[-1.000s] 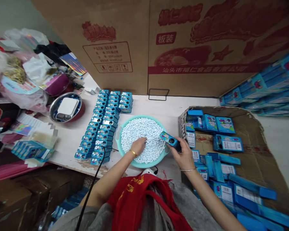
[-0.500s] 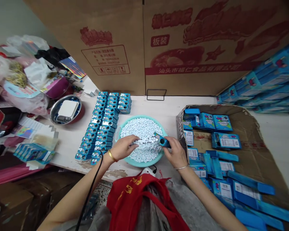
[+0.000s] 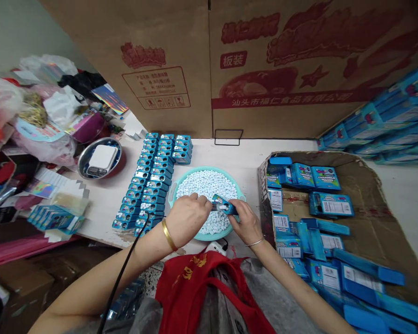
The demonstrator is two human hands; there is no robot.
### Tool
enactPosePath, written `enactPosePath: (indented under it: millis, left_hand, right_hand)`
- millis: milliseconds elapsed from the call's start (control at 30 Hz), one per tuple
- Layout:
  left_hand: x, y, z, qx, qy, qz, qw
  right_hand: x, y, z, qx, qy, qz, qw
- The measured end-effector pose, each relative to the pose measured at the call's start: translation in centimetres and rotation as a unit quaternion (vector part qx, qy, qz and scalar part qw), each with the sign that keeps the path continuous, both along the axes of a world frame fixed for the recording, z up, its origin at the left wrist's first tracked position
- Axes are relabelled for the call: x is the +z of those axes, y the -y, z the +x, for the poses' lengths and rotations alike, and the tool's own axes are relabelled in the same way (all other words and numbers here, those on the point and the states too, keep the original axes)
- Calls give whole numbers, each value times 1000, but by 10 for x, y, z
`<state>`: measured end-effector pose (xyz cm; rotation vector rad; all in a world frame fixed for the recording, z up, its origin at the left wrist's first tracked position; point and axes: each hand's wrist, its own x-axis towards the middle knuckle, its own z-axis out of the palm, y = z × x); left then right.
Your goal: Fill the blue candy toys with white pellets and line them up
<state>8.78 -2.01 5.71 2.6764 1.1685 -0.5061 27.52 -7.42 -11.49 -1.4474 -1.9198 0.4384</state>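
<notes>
Beyond the basin (image 3: 209, 238) I can pass over open surface (image 3: 252, 155); rows of blue boxes (image 3: 158, 178) block its left, the carton wall (image 3: 263, 199) its right.

left grip (image 3: 189, 217): off pellets (image 3: 207, 182), beside blue box (image 3: 222, 203) | box: further over bowl (image 3: 209, 237)

From the wearer's head we look forward and steeply down, near a round turquoise plastic basin (image 3: 204, 238); bare forearms (image 3: 90, 287) enter from our lower edge, a brown red-printed cardboard wall (image 3: 200, 46) faces us, the upper-right corner perhaps too dark to read.
</notes>
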Motion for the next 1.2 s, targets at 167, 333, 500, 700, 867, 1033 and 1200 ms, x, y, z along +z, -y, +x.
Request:
enactPosePath:
  millis: [167,333,500,700,867,1033,1200]
  left_hand:
    - [-60,-7,-54,108,32,1,994]
    - [-165,2,-75,219,47,-119,967]
    - [-222,13,-24,227,140,-145,953]
    - [-215,10,-28,222,248,-167,928]
    - [-154,2,-63,159,340,-140,916]
    - [-80,-11,-53,70,243,-95,963]
    - [-31,-15,-16,12,58,-39,998]
  right_hand:
    - [-2,1,11,-22,-17,0,1000]
    - [-1,2,28,-65,-33,-18,997]
    - [2,2,34,-99,-39,-32,994]
    - [6,4,34,-126,-51,-37,990]
    - [3,2,32,-92,-17,-18,995]
    - [1,-2,17,-30,11,5,999]
    - [2,-3,2,-7,11,9,1000]
